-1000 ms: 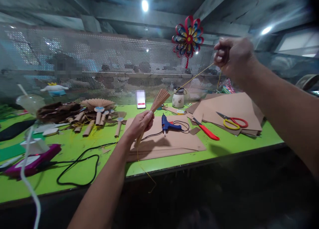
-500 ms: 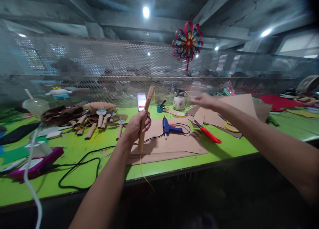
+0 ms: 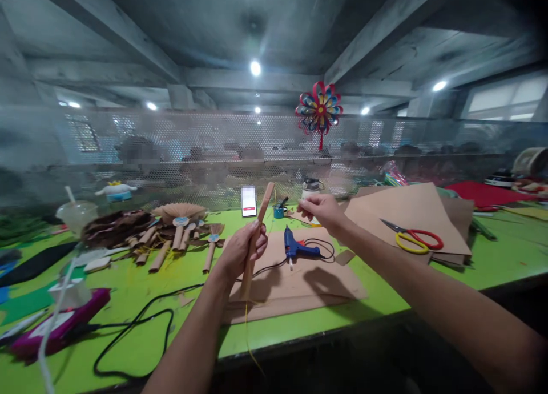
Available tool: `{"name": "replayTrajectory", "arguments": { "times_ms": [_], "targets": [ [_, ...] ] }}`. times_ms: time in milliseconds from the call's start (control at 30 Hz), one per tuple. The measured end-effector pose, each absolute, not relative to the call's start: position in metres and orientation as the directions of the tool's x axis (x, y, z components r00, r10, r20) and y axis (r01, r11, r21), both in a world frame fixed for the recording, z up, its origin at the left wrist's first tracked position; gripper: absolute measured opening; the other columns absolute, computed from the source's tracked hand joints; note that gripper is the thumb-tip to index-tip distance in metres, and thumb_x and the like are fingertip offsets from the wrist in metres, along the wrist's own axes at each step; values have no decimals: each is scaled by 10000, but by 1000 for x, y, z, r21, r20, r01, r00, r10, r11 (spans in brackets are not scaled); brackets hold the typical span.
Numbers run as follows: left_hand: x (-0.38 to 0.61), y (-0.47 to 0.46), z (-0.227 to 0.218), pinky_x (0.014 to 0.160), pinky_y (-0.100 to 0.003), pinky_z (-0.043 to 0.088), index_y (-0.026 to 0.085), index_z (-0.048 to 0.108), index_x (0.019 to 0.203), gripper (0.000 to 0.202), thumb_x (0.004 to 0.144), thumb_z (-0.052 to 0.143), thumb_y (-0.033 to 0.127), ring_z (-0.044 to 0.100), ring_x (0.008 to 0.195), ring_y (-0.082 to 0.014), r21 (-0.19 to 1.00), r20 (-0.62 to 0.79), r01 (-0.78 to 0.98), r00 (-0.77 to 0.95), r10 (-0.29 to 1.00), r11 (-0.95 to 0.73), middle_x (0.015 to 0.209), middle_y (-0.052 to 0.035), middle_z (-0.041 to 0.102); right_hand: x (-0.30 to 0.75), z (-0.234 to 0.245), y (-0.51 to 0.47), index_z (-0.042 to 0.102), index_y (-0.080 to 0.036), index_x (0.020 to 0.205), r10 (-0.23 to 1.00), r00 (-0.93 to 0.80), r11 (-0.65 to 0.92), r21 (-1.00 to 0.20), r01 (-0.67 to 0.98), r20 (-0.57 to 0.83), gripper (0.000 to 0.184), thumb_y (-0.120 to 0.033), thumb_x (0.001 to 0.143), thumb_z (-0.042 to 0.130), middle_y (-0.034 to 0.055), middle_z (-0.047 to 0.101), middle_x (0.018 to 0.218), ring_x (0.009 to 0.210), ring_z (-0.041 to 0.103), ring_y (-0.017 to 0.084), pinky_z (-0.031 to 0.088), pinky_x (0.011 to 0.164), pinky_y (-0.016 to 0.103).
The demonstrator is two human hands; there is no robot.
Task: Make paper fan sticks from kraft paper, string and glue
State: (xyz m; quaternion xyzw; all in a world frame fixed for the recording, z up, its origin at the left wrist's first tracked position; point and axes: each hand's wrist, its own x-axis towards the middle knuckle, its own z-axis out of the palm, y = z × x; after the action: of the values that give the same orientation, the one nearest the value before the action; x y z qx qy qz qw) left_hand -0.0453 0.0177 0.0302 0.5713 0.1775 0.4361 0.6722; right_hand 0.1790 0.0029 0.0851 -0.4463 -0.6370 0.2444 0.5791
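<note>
My left hand [image 3: 247, 244] is closed around a long, narrow folded strip of brown paper [image 3: 266, 202], held up at a slant. A yellow thread [image 3: 247, 320] hangs from the strip's lower end. To its right, my right hand [image 3: 319, 208] is raised with fingers pinched together; whether a thread is in them I cannot make out. Between and below the hands, a blue glue gun [image 3: 299, 248] rests on brown paper sheets [image 3: 295, 291]. Scissors [image 3: 417, 240] with one red and one yellow handle lie on a paper stack [image 3: 402, 202] beyond my right forearm.
Small pleated paper fans [image 3: 180, 211] with rolled handles are heaped at left. A phone [image 3: 249, 201] stands upright at the back, near a teal tape holder [image 3: 279, 211] and a jug [image 3: 311, 187]. A black cable [image 3: 145, 300] loops toward a purple power strip [image 3: 60, 322]. A plastic cup [image 3: 77, 214] stands far left.
My right hand has come left and lower in view, closer to the paper strip. The red-handled tool beside the glue gun no longer shows there. The view has tilted up; my left hand keeps its hold.
</note>
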Motion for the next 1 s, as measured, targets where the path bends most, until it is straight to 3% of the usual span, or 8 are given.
{"name": "replayTrajectory", "arguments": {
  "times_ms": [167,300,400,567,667,800,900,1000],
  "targets": [
    [-45,14,30,344,-133,216,144,511,811,263,923,435,369,326,367,-24,935,232,-355,636,736,12,545,57,402,164,101,14,678,-167,729,932,-48,362,-932,30,360,127,-275,699,738,64,665,738,609,565,129,440,484,228],
    [-45,11,30,348,-132,226,142,521,814,269,919,445,378,348,380,-30,938,239,-347,646,725,0,549,52,408,160,110,24,652,-132,643,952,-226,182,-976,-118,205,108,-171,686,744,47,616,637,524,501,95,410,462,218],
    [-45,10,30,355,-133,238,131,547,845,291,920,439,391,358,397,-34,935,267,-352,645,716,-31,551,51,398,168,115,25,633,-133,620,952,-239,162,-976,-143,193,110,-128,713,692,36,607,625,510,493,90,413,476,220],
    [-43,9,30,347,-142,226,125,582,962,292,906,471,388,334,402,-43,944,253,-327,637,728,-42,545,49,393,178,123,17,594,-150,655,947,-240,156,-959,-235,213,123,-142,777,582,58,644,727,655,589,139,485,615,269],
    [-42,9,29,344,-148,227,130,580,995,286,901,481,382,328,400,-51,945,240,-326,629,739,-29,530,50,395,177,124,15,556,-164,656,934,-252,177,-939,-296,255,145,-178,799,576,-4,535,559,589,555,133,492,659,301],
    [-41,10,27,351,-148,223,124,583,990,286,906,470,373,323,395,-44,943,241,-331,625,743,-28,531,52,387,179,123,18,560,-163,639,929,-263,202,-953,-225,259,151,-168,766,641,-97,279,430,398,291,68,376,468,230],
    [-40,10,26,351,-148,207,123,582,988,287,913,452,368,318,383,-36,941,259,-335,627,735,-47,534,52,388,186,127,21,556,-155,604,922,-277,242,-961,-134,271,183,-169,730,688,-82,318,454,409,232,57,233,400,210],
    [-40,11,27,350,-150,208,127,573,989,279,912,444,362,322,378,-40,938,270,-342,609,746,-60,531,56,387,194,134,21,519,-160,577,905,-313,240,-953,-182,288,223,-181,715,693,-57,382,503,439,284,62,221,406,209]
  ]
}}
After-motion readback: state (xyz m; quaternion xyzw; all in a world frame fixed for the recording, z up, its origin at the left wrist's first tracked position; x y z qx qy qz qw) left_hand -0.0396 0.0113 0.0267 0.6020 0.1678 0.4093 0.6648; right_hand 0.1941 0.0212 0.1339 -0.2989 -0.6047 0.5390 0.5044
